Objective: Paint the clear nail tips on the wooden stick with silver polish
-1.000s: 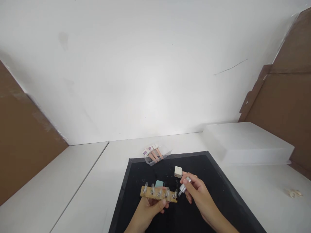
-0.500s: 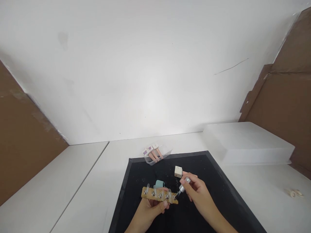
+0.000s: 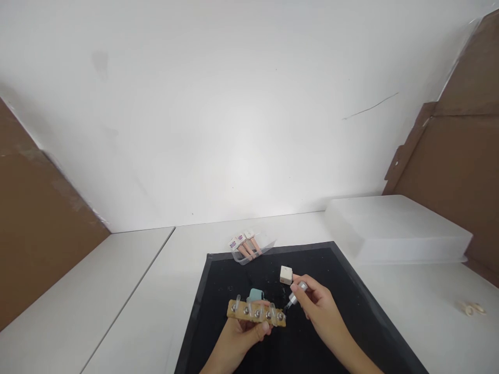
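Note:
My left hand (image 3: 246, 337) is closed around a yellow-brown bar (image 3: 251, 318), thumb on its front edge. Several round silver studs line the bar, and clear nail tips (image 3: 238, 303) stick up from some of them. Pinched in my right hand (image 3: 317, 305) is a small brush with a silver handle (image 3: 298, 293), its dark tip just off the bar's right end. Behind the bar a teal object (image 3: 256, 295) is partly hidden. A white block (image 3: 286, 275) with a pink handle lies beyond my right hand, which covers part of the handle.
A clear tray (image 3: 244, 261) holding several white-headed pink pieces stands at the far edge of the black mat (image 3: 218, 283). To the right are a large translucent white box (image 3: 409, 234) and small cream rings (image 3: 469, 310). A white wall (image 3: 234, 130) and brown panels (image 3: 448, 182) enclose the table.
The brush tip has drawn back a little from the bar's rightmost stud, as my right hand shifted slightly right. My left hand and the bar have stayed nearly still.

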{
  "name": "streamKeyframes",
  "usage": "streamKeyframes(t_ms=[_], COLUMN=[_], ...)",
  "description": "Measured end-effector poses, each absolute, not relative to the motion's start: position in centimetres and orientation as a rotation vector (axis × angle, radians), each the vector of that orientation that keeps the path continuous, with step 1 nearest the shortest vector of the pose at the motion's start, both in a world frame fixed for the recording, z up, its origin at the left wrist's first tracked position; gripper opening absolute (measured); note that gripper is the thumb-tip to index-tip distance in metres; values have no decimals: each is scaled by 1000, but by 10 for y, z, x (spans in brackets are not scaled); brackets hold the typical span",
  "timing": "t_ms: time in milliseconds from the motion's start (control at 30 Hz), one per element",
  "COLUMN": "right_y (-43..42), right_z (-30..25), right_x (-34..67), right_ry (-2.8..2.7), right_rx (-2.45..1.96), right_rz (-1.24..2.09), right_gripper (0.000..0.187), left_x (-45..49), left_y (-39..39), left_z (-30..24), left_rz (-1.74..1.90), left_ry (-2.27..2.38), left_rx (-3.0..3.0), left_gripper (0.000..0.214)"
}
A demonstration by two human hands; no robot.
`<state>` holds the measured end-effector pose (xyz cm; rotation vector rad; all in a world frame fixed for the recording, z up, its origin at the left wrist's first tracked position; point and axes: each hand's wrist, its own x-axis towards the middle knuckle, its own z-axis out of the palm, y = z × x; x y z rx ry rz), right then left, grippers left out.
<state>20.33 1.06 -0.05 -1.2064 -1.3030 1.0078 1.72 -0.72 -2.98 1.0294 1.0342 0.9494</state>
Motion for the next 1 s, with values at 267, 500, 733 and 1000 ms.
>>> streamKeyframes(t_ms=[267,500,733,1000], right_y=[11,12,11,10], right_z=[-2,-2,-5,-12], right_x=[205,206,204,203], right_ry=[-1309,-1293,-1321,-1427], right_rx=[-1238,-1236,-1201,-1160], right_rz=[989,971,1016,1008], right_gripper=[35,32,35,32], left_x=[16,16,17,17], left_y=[-8,-6,-4,-3], left_z=[-30,-33,-35,-36], left_rz=[957,917,910,915], left_ry=[1055,1092,1093,1090], left_rx=[1040,1052,1049,1050], left_gripper=[49,50,50,53])
